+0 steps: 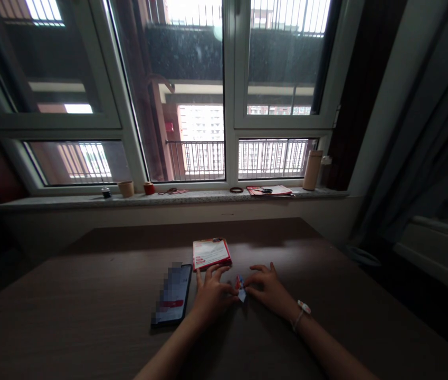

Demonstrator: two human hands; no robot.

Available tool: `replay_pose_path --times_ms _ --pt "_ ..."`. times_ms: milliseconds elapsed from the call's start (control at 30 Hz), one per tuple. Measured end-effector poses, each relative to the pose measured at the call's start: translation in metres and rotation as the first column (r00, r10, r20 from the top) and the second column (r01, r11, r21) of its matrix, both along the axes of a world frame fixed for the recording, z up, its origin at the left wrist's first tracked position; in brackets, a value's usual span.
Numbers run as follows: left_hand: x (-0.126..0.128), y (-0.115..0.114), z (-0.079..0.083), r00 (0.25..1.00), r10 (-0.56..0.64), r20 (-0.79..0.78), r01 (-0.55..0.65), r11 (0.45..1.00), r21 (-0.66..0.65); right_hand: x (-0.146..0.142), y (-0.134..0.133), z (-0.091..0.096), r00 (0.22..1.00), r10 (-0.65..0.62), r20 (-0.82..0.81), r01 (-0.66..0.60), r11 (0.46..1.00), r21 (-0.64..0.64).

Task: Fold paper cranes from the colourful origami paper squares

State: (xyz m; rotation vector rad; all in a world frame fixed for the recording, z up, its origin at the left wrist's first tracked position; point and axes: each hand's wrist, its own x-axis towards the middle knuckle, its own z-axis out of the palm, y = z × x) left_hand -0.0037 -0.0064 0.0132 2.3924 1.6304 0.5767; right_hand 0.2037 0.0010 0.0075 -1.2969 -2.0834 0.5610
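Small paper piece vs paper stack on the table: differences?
Size: the small paper piece is much smaller than the paper stack.
Place: the small paper piece is between the left hand and right hand; the paper stack lies on the table beyond them.
Outline: the small paper piece looks narrow; the paper stack is broad and four-sided.
Shared: both show some red.

Head cam, qty 1: at wearer's eye ht., facing fwd & down over tabletop (89,295); L hand (211,293), R hand (270,290) near, low ctr; window (229,100) beyond.
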Motion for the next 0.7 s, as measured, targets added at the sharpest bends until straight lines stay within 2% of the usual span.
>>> replay_pose_path --times_ms 167,533,700 --pt "0.0015 0.0001 -0.0014 1.000 -0.009 0.004 0.009 1.000 0.009 -0.0021 0.0015 -0.0054 1.000 0.008 -0.002 -0.008 1.000 0.006" --pt "0.0020 0.0010 -0.0070 0.999 -0.017 0.034 0.016 0.999 0.031 -0.0014 0.0028 -0.0052 1.000 0.001 0.028 0.000 1.000 -0.024" --pt "0.0040 0.0006 -0.0062 1.000 -0.016 -0.014 0.016 1.000 0.012 -0.0016 0.0024 -0.0050 0.999 0.008 0.042 -0.008 1.000 -0.005"
